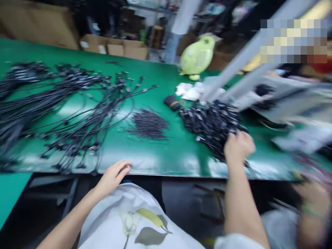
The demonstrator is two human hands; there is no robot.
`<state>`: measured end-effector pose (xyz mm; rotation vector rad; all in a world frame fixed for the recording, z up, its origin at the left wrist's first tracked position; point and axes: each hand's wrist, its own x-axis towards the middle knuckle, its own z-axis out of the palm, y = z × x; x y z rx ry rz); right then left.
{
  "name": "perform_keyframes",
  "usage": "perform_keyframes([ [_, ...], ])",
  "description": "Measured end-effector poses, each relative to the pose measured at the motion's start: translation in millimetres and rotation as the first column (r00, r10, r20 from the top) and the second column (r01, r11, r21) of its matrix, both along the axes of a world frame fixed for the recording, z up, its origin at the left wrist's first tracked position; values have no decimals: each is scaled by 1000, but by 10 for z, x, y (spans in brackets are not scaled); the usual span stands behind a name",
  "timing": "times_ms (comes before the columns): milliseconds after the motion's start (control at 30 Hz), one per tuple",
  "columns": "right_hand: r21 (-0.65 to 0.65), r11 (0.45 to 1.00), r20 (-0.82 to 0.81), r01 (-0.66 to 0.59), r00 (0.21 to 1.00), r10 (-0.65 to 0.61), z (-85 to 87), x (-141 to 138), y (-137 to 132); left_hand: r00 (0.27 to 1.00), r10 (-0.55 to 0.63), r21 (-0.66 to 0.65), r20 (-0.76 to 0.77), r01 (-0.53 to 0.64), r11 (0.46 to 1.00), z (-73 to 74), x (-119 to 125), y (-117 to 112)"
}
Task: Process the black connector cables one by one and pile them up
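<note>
My right hand (240,147) is closed at the right edge of a heap of bundled black cables (210,124), gripping a black cable there; its fingertips are partly hidden and blurred. At the table's front edge rests my left hand (116,174), holding nothing, its fingers loosely stretched and the thumb apart. Between the two hands, farther in, lies a flat pile of short thin black strips (150,124), like twist ties. Long loose black cables (95,117) with plugs spread out beyond my left hand.
The green table (160,159) carries more cables (23,103) at far left. Behind the heap are a banded dark bundle (172,102), white crumpled pieces (190,90) and a light-green fan (197,58). Slanted grey posts (233,69) rise at right. Another person's hand (312,193) is at lower right.
</note>
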<state>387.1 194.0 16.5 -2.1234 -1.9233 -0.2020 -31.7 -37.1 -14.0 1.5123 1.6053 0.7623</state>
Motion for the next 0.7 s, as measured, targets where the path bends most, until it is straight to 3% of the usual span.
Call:
perform_keyframes([
  [33, 127, 991, -69, -29, 997, 38, -49, -76, -20, 997, 67, 37, -22, -66, 997, 62, -110, -21],
  [100, 206, 953, -172, -224, 950, 261, -178, -285, -2, 967, 237, 137, -91, -224, 965, 199, -415, -31],
  [200, 259, 827, -277, -499, 782, 559, -340, -802, 23, 830, 478, 319, -287, -388, 865, 393, -1056, 37],
  [300, 167, 669, -367, -724, 584, 724, -359, -1431, -16, 635, 528, 350, -564, -396, 849, 506, -1798, 216],
  [367, 124, 577, -395, -807, 493, 775, -332, -1816, -39, 503, 458, 231, -733, -449, 863, 507, -2243, 364],
  [433, 99, 510, -392, -855, 438, 809, -308, -2138, -58, 474, 420, 182, -774, -469, 864, 462, -2585, 483],
  [533, 33, 420, -390, -907, 375, 841, -287, -2495, -95, 475, 418, 179, -774, -468, 865, 391, -2895, 548],
  [700, -25, 283, -385, -959, 270, 882, -145, -2929, -170, 507, 457, 247, -731, -429, 869, 481, -2972, 404],
])
